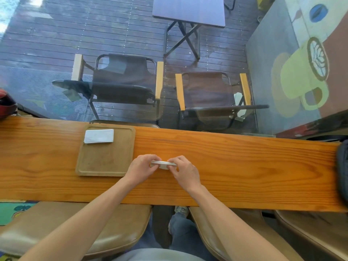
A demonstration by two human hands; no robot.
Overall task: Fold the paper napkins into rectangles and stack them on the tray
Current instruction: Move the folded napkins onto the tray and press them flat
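A wooden tray [105, 162] lies on the long wooden counter [244, 166], left of centre. A folded white napkin stack [98, 136] rests in the tray's far left corner. Just right of the tray, both hands pinch a white paper napkin [163, 164] seen edge-on, bent over on itself a little above the counter. My left hand [141, 169] grips its left end. My right hand [185, 171] grips its right end. Most of the napkin is hidden by my fingers.
A glass pane stands along the counter's far edge, with two folding chairs [211, 95] and a small table [189, 11] beyond it. A dark bag [342, 170] sits at the counter's right end. Padded stools [75, 228] stand below the near edge.
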